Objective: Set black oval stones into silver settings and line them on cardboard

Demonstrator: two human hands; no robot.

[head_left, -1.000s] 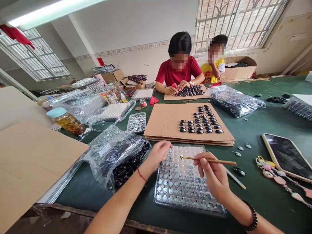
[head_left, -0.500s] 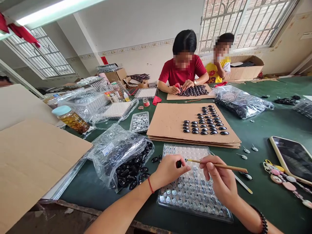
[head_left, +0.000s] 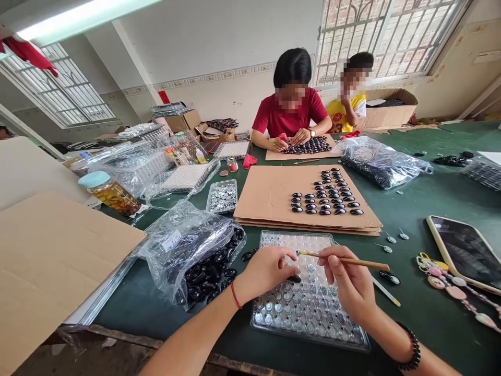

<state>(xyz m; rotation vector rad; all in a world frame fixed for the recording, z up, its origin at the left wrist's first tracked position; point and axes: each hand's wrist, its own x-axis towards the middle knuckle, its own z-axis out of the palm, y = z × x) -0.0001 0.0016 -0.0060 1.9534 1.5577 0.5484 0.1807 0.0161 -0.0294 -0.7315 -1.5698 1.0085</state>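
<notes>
My left hand (head_left: 270,269) hovers over a clear plastic tray (head_left: 309,339), thumb and index finger apart with a gap between them. Just below the thumb tip is a glossy black oval piece (head_left: 294,279); whether it touches the thumb I cannot make out. My right hand (head_left: 348,274) pinches a thin wooden-handled brush (head_left: 352,261). Its yellow tip points at my left fingertips, with a small shiny bit at the end. Round silvery discs (head_left: 287,297) fill the nearer rows of the tray. More black pieces (head_left: 207,274) spill from a plastic bag (head_left: 172,245) at the left.
Beyond the tray, stacked cardboard sheets (head_left: 266,193) carry rows of black ovals. A box of metal discs (head_left: 222,197) stands beside them. To the right are a phone (head_left: 462,250), a beaded strap (head_left: 456,292) and a flat stick (head_left: 385,290). A co-worker (head_left: 291,112) sits opposite.
The black oval was between my left thumb and index finger and now shows below the thumb. Those fingers have parted. My right hand still holds the brush in nearly the same pose.
</notes>
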